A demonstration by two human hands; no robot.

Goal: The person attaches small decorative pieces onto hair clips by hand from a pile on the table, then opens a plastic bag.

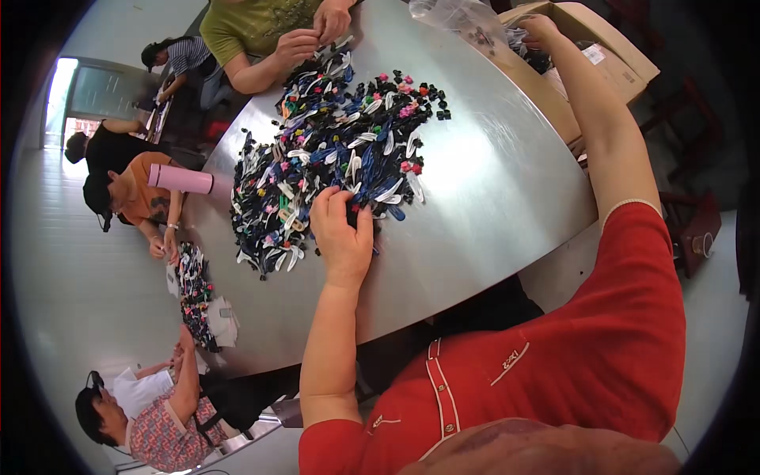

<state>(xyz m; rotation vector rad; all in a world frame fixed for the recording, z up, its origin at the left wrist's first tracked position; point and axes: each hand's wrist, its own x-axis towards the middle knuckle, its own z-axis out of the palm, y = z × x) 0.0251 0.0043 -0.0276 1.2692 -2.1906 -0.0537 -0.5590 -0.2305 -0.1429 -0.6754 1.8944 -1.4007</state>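
A large pile of small hair clips (317, 158), black, white, blue and pink, is spread on the metal table (475, 182). At the pile's near edge, my left hand (342, 236) rests with thumb and fingers apart, fingertips touching the clips. My right hand (540, 32) is stretched out to the open cardboard box (625, 59) at the upper right. Its fingers are curled over dark pieces inside; what they hold is too small to make out. A clear plastic bag (463, 20) lies beside the box.
Across the table, a person in green (257, 36) works at the pile's far edge. A pink bottle (180, 179) stands at the left. Beyond it, a person in orange (150, 186) and one in a patterned shirt (170, 435) are near a smaller pile (194, 293).
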